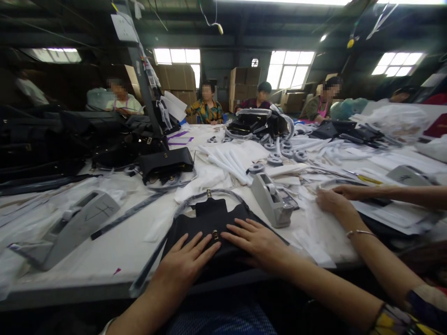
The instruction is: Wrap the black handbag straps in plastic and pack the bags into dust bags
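Observation:
A black handbag (pixel 228 215) lies flat at the table's front edge, with a gold-coloured clasp (pixel 215 235) on its front. Its flap (pixel 209 207) extends toward the far side, and a wrapped handle (pixel 188 197) arches behind it. My left hand (pixel 190 256) rests on the lower left of the bag, fingers spread just left of the clasp. On the other side, my right hand (pixel 256 239) lies flat with its fingers stretched toward the clasp. Both palms face down, and neither hand grips anything visible. The bag's near edge is partly hidden by my hands and shadow.
Grey tape dispensers stand left (pixel 75 225) and right (pixel 274 200) of the bag. At right, a co-worker's hands (pixel 337 200) work close by. Black bags (pixel 165 163) are piled left; white wrapping strips (pixel 230 163) and tape rolls lie beyond. Several people sit across the table.

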Motion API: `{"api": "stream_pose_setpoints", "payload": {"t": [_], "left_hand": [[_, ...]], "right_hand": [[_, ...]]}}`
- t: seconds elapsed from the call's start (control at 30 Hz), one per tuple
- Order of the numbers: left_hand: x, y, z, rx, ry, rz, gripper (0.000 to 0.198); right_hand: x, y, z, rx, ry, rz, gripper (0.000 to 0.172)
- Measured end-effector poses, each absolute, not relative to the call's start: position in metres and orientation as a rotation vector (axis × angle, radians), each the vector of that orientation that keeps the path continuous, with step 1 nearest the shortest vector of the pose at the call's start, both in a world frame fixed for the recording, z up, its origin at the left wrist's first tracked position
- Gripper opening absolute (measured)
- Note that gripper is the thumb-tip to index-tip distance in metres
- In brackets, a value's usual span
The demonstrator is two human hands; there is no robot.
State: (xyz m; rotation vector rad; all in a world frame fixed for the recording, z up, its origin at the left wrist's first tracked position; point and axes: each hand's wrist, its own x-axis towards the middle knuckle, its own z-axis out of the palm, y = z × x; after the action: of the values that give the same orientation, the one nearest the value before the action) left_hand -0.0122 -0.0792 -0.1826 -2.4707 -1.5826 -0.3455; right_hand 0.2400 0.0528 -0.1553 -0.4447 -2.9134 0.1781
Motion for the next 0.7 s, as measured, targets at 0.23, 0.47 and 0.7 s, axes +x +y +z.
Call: {"api": "stream_pose_setpoints", "payload": {"t": [0.23, 0.47, 0.7], "left_hand": [[-0.005, -0.106, -0.207, -2.428, -1.563, -0.284, 0.072], [0.007, -0.098, -0.214, -2.246, -1.447, -0.190, 0.079], [-0.002, -0.082, -0.235, -2.195, -1.298, -0.294, 0.066]], "right_hand": [[0.249, 0.040, -0.205, -0.464, -2.841, 0.293, 0.068], [0.254, 0.042, -0.175, -0.475, -2.802, 0.689, 0.065], [0.213, 0.132, -0.111, -0.619, -2.723, 0.974, 0.026]]}}
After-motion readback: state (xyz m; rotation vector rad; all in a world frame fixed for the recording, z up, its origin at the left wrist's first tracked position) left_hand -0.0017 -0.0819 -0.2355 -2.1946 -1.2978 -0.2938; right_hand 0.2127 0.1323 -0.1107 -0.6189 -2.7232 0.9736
